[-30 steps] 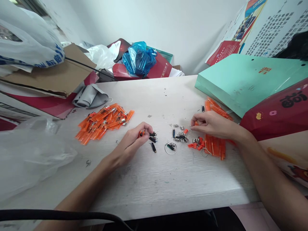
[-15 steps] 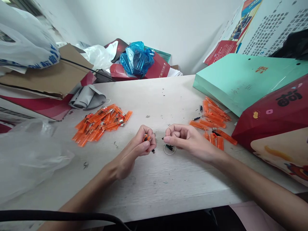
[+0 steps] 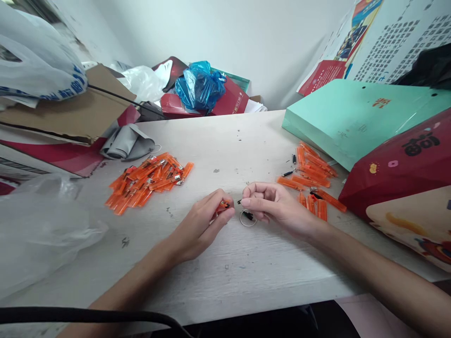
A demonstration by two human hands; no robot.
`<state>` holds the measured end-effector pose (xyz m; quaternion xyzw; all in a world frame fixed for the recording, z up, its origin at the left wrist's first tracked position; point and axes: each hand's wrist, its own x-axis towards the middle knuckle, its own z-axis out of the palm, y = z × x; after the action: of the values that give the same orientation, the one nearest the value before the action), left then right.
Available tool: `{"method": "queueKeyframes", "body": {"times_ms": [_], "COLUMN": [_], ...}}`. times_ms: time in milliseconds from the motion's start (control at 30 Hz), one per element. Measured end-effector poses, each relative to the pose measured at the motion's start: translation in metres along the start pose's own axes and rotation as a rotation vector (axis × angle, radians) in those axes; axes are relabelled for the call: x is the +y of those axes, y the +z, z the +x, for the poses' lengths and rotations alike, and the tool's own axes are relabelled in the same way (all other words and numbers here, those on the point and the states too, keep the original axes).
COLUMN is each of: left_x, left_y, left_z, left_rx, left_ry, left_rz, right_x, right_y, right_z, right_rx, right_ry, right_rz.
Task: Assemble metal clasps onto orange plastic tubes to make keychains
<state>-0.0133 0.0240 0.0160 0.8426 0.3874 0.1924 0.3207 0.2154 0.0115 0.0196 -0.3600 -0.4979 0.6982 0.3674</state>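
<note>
My left hand [image 3: 206,220] is closed around an orange translucent lighter [image 3: 224,204], and its end with a small black part shows between thumb and fingers. Just to the right, my right hand [image 3: 269,203] pinches a tiny black piece [image 3: 239,202] between thumb and forefinger. The two hands are a small gap apart. Below the right fingertips, a thin pale ring [image 3: 243,223] lies on the table around a small dark part [image 3: 248,215]. A heap of orange lighters [image 3: 144,180] with metal tops lies to the left. More orange lighter bodies [image 3: 312,169] lie at right.
Small black parts [image 3: 288,173] lie beside the right group on the white table [image 3: 225,281]. A mint-green bag [image 3: 338,117] and a red bag [image 3: 394,159] stand at right. Cardboard boxes [image 3: 63,117] and a clear plastic bag [image 3: 45,230] are at left. A black cable [image 3: 88,314] crosses the front.
My left hand has turned over and moved slightly right, so its back now faces up and the lighter's end points toward the right hand. The right hand has barely moved.
</note>
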Motion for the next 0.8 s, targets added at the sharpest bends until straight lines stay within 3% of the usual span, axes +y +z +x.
{"method": "queueKeyframes", "body": {"times_ms": [200,500,800], "left_x": [-0.005,-0.003,0.0], "left_y": [0.008,0.018,0.018], "left_z": [0.003,-0.001,0.0], "left_rx": [0.124,0.174,0.189], "left_ry": [0.163,0.186,0.214], "left_rz": [0.132,0.31,0.348], "right_x": [0.0,0.006,0.005], "right_y": [0.002,0.006,0.005], "right_z": [0.0,0.0,0.0], "right_rx": [-0.033,-0.011,0.015], "right_ry": [0.006,0.034,0.034], "right_rz": [0.081,0.077,0.058]}}
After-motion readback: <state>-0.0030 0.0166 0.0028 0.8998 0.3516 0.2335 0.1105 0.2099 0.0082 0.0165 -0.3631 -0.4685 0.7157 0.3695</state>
